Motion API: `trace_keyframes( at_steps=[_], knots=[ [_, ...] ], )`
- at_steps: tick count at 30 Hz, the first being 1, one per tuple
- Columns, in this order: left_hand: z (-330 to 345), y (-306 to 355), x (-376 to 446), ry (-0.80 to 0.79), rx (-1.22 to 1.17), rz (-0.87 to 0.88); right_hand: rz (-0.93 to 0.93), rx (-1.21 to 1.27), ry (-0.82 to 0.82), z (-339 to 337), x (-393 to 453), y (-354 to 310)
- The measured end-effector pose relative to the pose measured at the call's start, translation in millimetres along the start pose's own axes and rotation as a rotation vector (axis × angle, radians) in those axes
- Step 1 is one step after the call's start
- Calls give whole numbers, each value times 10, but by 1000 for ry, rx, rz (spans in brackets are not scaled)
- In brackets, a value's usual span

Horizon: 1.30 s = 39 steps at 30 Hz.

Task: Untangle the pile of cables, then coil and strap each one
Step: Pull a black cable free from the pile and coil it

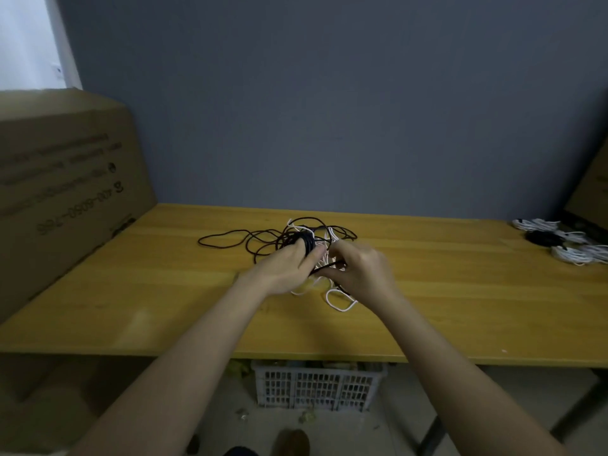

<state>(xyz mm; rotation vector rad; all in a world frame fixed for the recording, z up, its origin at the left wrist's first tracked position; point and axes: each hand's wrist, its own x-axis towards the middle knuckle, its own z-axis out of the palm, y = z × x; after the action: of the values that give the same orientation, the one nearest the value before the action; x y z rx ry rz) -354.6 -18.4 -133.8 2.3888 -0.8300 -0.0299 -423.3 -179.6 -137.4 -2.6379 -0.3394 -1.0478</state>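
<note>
A tangle of cables lies in the middle of the wooden table (131, 291). A dark brown cable (227, 236) loops out to the left of the pile, and a white cable (339, 301) curls out toward the near side. My left hand (289, 268) has a black coil (307, 243) wound around its fingers. My right hand (360, 271) pinches a dark strand of that cable just right of the left hand. The heart of the tangle is hidden behind both hands.
Several coiled cables, white (572, 253) and black (543, 237), lie at the table's far right. A large cardboard box (65, 179) stands on the left end, another box (592, 192) at the right edge. A white plastic crate (316, 386) sits under the table.
</note>
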Motion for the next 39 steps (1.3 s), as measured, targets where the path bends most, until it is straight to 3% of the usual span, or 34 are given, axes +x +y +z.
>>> trace_keyframes(
  at_steps=[4, 7, 13, 15, 20, 24, 27, 30, 34, 39],
  knots=[
    [-93, -40, -7, -157, 141, 39, 152, 9, 37, 34, 77, 167],
    [-85, -47, -31, -106, 47, 65, 192, 99, -34, 104, 155, 222],
    [-239, -352, -81, -8, -488, -86, 312, 354, -473, 274, -40, 490],
    [-228, -475, -82, 31, -560, -117, 227, 193, -596, 396, -219, 554],
    [-138, -628, -22, 134, -707, -153, -33, -231, -574, 697, -310, 572],
    [-103, -681, 131, 287, -1145, -209, -131, -391, -670, 983, -99, 711],
    [-192, -799, 283, 350, -1403, -196, -66, -401, -736, 1192, 222, 900],
    [-282, -870, 475, 390, -1427, -160, 62, -509, -747, 1365, 603, 1163],
    [-465, -947, 694, 475, -1410, -113, 351, -675, -895, 1419, 914, 1492],
    [-529, -979, 825, 454, -1114, -144, 242, -266, -750, 1261, 895, 1443]
  ],
)
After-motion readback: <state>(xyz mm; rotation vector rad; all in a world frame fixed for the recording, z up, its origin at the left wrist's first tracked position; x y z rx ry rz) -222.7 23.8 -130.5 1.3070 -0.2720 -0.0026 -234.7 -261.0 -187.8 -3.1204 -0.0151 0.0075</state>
